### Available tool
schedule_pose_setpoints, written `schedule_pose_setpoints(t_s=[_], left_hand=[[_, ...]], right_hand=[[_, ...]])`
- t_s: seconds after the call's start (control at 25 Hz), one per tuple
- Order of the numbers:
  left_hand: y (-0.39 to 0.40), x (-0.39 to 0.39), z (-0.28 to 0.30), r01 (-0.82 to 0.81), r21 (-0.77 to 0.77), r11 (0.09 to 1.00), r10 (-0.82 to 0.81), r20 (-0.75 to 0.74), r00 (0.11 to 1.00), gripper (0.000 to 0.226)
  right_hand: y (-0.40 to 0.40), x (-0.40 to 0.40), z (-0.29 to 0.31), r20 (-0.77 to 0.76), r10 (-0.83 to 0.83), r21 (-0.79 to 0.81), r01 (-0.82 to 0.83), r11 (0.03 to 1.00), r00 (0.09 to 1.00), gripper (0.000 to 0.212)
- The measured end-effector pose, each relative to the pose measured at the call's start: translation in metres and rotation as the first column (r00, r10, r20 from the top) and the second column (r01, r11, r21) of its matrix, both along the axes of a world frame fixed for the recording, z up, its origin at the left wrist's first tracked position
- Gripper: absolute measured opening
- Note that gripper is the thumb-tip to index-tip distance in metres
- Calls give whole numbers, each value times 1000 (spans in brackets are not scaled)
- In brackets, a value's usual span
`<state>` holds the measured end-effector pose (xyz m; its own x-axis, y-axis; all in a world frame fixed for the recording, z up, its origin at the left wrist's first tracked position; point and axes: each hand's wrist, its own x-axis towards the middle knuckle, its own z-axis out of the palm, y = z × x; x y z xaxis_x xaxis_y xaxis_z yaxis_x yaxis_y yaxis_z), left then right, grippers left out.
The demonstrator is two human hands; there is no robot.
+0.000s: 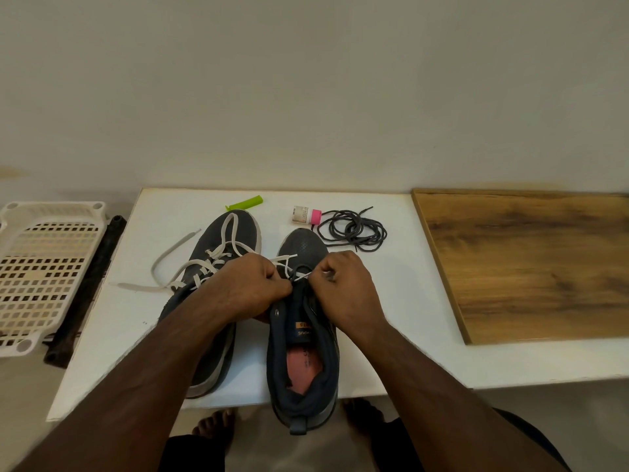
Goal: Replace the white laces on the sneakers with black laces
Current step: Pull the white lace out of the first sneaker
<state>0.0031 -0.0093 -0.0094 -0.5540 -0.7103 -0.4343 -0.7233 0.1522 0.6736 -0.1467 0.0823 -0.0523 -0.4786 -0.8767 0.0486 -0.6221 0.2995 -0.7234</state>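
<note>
White table (401,335) against a plain wall, wood board (531,260) on its right, room free there. Near sneaker (303,352) overhangs the near edge; left hand (245,287) and right hand (343,284) curled, pinching its white lace (287,264). Black laces (352,229) coiled far right of the toes

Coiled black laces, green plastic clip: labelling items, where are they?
Coiled black laces (352,229), head view, middle of the coil.
Green plastic clip (245,203), head view, middle of its body.
</note>
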Motion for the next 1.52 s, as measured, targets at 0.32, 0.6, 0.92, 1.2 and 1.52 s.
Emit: schedule_pose_setpoints(t_s=[0.32, 0.6, 0.92, 1.2, 1.52], left_hand=[[1, 1, 1, 4, -9, 1000, -4, 5, 1000, 27], [3, 0, 4, -6, -14, 1000, 6, 10, 1000, 27], [6, -1, 8, -20, -103, 994, 16, -40, 999, 18], [11, -4, 10, 459, -108, 882, -471, -132, 872, 32], [22, -14, 8, 512, -71, 856, -507, 71, 859, 28]], right_hand=[[2, 0, 1, 64, -34, 32, 32, 999, 997, 15], [1, 1, 0, 71, -17, 48, 14, 999, 997, 19], [5, -25, 25, 21, -153, 91, 151, 984, 988, 18], [7, -32, 25, -56, 72, 240, -57, 969, 996, 36], [6, -25, 18, -70, 72, 314, -47, 948, 995, 13]])
